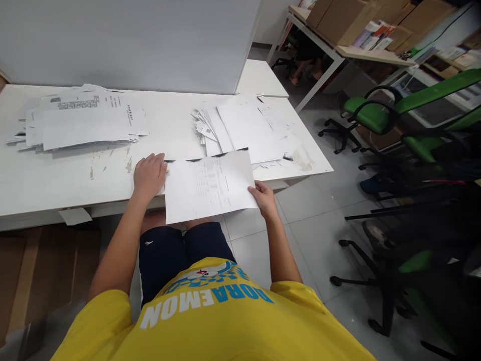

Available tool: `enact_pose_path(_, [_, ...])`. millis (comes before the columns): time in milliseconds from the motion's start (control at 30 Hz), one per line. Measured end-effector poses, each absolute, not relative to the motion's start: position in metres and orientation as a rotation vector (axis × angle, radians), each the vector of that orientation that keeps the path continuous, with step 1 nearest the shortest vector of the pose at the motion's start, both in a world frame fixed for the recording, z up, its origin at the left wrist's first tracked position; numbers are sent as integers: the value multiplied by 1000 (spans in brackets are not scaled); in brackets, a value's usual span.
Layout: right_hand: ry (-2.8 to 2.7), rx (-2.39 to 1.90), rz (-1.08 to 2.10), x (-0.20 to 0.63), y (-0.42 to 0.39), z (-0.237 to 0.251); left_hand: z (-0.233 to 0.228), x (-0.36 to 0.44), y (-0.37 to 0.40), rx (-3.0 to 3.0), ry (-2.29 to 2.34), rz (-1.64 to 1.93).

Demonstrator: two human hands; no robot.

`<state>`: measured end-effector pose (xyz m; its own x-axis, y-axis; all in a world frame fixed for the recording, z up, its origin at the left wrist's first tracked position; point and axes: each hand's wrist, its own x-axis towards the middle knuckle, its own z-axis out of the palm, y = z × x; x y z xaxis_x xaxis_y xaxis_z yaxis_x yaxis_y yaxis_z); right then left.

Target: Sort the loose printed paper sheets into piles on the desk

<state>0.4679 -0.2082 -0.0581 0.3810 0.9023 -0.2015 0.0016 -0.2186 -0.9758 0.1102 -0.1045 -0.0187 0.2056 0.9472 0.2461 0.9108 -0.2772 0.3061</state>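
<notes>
A white sheet of paper (210,188) with faint print and a dark strip along its far edge is stretched between my hands, over the desk's front edge and my lap. My right hand (264,199) pinches its right edge, thumb on top. At the sheet's far left corner, my left hand (149,176) has its fingers close together and its thumb against the paper; its fingertips are partly hidden. Just beyond the sheet lies a pile of white papers (246,125), with smaller paper pieces (206,131) along its left side.
On the left of the white desk (161,120) lies an uneven stack of printed papers (86,120). A grey panel (128,45) rises behind the desk. Green office chairs (366,113) stand to the right, near a table with cardboard boxes (341,22). Cardboard (52,271) is below left.
</notes>
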Motion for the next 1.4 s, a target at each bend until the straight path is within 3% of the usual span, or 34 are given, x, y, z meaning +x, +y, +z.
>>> enact_pose_path(733, [-759,-1475,1064,455,-199,-45,-33,103,-100,2502,1805,812])
enact_pose_path(1067, [-545,-1350,551,478,-130,-41,-29,100,-103,2516,1853,809])
enact_pose_path(1233, [-652,-1578,439,460,-101,-57,-31,100,-104,2512,1846,810])
enact_pose_path(1400, [-802,-1941,110,448,-97,-71,-32,102,-114,2484,1827,885])
